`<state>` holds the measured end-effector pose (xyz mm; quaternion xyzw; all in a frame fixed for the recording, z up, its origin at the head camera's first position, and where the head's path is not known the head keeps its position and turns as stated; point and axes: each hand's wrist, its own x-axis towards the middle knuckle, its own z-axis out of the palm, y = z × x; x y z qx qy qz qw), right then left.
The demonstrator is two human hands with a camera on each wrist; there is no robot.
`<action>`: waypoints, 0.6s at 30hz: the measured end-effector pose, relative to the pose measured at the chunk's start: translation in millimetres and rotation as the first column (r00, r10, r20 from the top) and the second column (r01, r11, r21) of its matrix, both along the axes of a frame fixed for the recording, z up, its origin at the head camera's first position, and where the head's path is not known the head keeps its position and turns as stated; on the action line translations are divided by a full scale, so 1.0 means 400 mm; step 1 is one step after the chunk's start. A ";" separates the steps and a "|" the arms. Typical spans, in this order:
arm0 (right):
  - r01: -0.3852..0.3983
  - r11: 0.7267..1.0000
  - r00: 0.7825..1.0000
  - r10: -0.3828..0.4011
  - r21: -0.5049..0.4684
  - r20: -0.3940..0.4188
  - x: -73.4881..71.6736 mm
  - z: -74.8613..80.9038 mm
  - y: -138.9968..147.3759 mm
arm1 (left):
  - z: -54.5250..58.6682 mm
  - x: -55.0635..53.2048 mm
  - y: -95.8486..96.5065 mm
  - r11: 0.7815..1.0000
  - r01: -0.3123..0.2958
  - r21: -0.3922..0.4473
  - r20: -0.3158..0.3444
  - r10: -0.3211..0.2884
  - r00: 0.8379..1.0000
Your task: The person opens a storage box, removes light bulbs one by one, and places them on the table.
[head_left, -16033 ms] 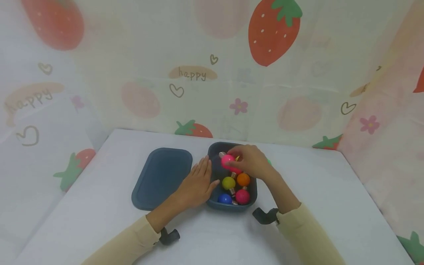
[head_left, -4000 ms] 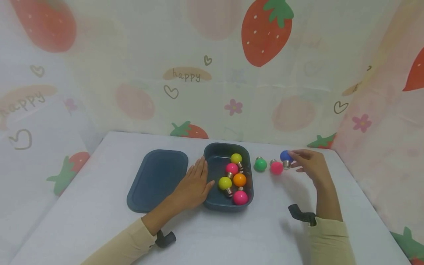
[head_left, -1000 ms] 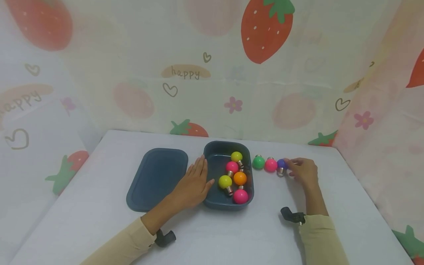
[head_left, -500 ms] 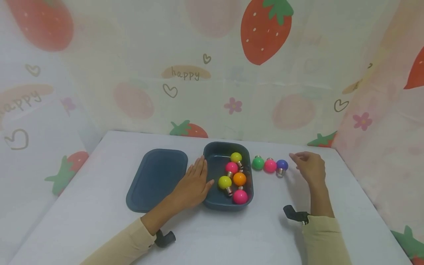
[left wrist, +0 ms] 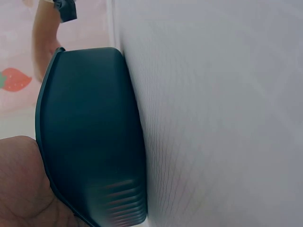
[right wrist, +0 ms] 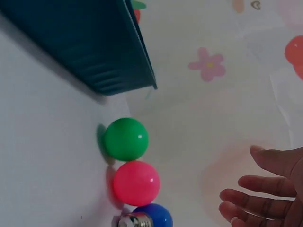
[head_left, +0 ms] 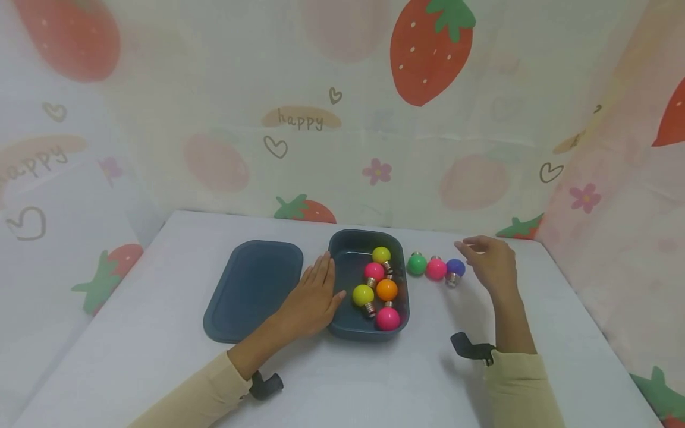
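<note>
My left hand (head_left: 310,300) lies with straight fingers against the left rim of a dark blue plastic container (head_left: 369,336). Inside it are two yellow bulbs, one of them a yellow light bulb (head_left: 363,295) near the middle, an orange light bulb (head_left: 387,290) and two pink ones. Beside the container, a green light bulb (head_left: 417,264), a pink light bulb (head_left: 436,269) and a blue light bulb (head_left: 455,267) lie in a row. Above and right of the blue bulb hovers my right hand (head_left: 492,264), its fingers loosely extended and holding nothing, as the right wrist view also shows.
A flat dark blue lid (head_left: 254,291) lies left of the container, partly behind my left forearm. The white table (head_left: 342,386) ends at a strawberry-patterned cloth backdrop (head_left: 321,160). Dark camera mounts sit at both wrists.
Over the earlier frames, my right hand sets the blue bulb beside the pink one and lets go. In the last half second it shifts slightly up and left. My left hand stays put.
</note>
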<state>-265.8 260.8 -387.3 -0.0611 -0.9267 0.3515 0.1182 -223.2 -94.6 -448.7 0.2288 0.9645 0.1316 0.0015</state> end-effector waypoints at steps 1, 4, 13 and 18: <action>-0.011 1.000 1.000 0.011 -0.005 -0.004 0.002 0.004 -0.005 | 0.001 0.001 0.000 1.000 -0.001 -0.001 0.002 0.001 1.000; -0.047 0.999 0.999 0.047 -0.011 -0.014 0.006 0.013 -0.018 | 0.002 0.001 0.001 1.000 -0.003 -0.005 0.000 0.003 1.000; -0.132 0.991 0.991 0.132 -0.010 -0.019 0.019 0.038 -0.063 | 0.003 0.003 0.001 1.000 -0.001 0.003 -0.002 0.001 1.000; -0.175 0.985 0.985 0.175 -0.002 -0.003 0.022 0.044 -0.089 | 0.004 0.004 0.001 1.000 -0.005 0.006 -0.005 0.005 1.000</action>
